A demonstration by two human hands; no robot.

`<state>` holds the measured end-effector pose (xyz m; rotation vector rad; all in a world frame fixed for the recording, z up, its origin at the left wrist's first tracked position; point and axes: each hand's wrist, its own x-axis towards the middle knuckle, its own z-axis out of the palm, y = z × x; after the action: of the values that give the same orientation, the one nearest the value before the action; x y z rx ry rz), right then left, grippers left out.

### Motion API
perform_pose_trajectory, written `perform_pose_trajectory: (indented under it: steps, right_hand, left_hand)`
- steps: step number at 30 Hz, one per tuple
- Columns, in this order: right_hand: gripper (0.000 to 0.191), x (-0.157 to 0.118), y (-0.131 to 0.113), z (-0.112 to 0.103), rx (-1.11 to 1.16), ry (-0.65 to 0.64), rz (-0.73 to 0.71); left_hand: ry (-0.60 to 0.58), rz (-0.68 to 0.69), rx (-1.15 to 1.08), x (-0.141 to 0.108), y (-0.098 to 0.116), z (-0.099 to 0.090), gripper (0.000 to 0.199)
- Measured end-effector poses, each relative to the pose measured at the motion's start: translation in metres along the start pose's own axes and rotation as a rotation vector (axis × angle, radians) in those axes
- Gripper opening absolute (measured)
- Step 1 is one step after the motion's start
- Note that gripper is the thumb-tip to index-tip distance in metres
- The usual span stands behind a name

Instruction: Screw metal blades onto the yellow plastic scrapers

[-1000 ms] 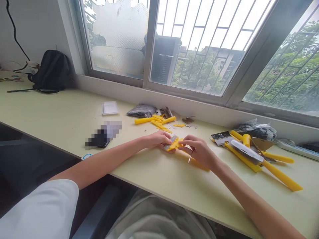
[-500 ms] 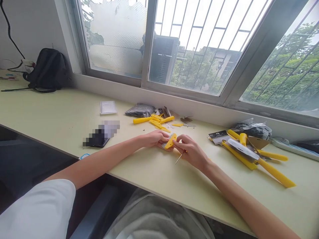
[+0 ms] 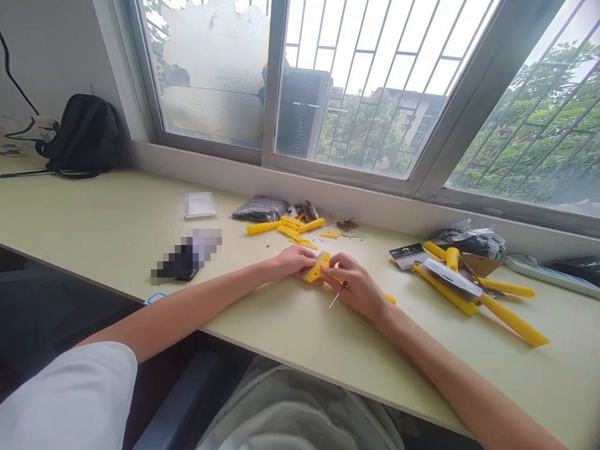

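Observation:
Both hands meet over the desk around a yellow scraper (image 3: 317,267) with a grey metal blade along its upper left edge. My left hand (image 3: 296,261) is closed, its fingers gripping the blade side. My right hand (image 3: 354,281) pinches the other side with thumb and forefinger. A small screwdriver (image 3: 338,294) with a thin metal shaft sticks out below the right palm, pointing down toward the desk. Past the right wrist shows a yellow handle end (image 3: 390,299); whether it joins the scraper is hidden by the hand.
Beyond the hands lie several yellow scraper parts (image 3: 290,232) and a black plastic-wrapped packet (image 3: 260,208). More yellow scrapers (image 3: 469,290) are piled at right beside a card label (image 3: 407,255). A phone (image 3: 180,265), a clear square case (image 3: 200,205) and a black backpack (image 3: 87,134) stand leftward.
The scraper has turned slightly between my hands, and more of the yellow handle end shows by the right wrist. The whole view has shifted a little.

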<state>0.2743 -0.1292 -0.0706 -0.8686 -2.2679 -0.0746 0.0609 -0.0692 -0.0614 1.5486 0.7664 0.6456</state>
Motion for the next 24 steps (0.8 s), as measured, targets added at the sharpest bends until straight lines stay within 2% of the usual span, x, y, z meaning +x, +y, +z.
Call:
perform_pose_trajectory:
  steps: [3, 5, 7, 8, 10, 12, 13, 17, 20, 24]
  right_hand:
    - [0.021, 0.000, 0.002, -0.002, 0.056, 0.099, 0.109]
    - [0.029, 0.001, 0.003, -0.006, 0.038, 0.227, 0.239]
    - [0.039, 0.002, 0.004, -0.012, 0.041, 0.283, 0.391]
    - [0.043, 0.003, 0.005, -0.015, 0.061, 0.251, 0.445]
    - [0.046, 0.002, 0.006, -0.021, 0.100, 0.112, 0.456]
    - [0.050, 0.000, 0.007, -0.024, 0.101, 0.019, 0.366]
    - [0.050, -0.001, 0.008, -0.025, 0.087, 0.012, 0.294]
    - [0.027, -0.008, 0.007, -0.029, -0.018, 0.113, -0.071]
    - [0.011, -0.010, 0.004, -0.038, -0.206, 0.177, -0.288]
    - [0.014, -0.010, 0.001, -0.051, -0.429, 0.168, -0.406]
  left_hand:
    - [-0.003, 0.091, 0.016, -0.005, 0.002, 0.008, 0.024]
    - [-0.029, 0.147, -0.001, -0.008, 0.004, 0.017, 0.029]
    - [-0.033, 0.245, 0.011, -0.010, 0.003, 0.025, 0.035]
    - [-0.024, 0.310, 0.039, -0.010, 0.002, 0.029, 0.038]
    - [0.012, 0.448, 0.159, -0.011, -0.001, 0.034, 0.038]
    - [0.057, 0.572, 0.349, -0.013, -0.004, 0.035, 0.033]
    - [0.073, 0.627, 0.454, -0.015, -0.004, 0.034, 0.032]
    - [0.089, 0.841, 0.754, -0.023, 0.000, 0.028, 0.033]
    - [0.040, 0.962, 0.844, -0.028, 0.010, 0.024, 0.030]
    - [-0.019, 1.036, 0.860, -0.033, 0.027, 0.021, 0.019]
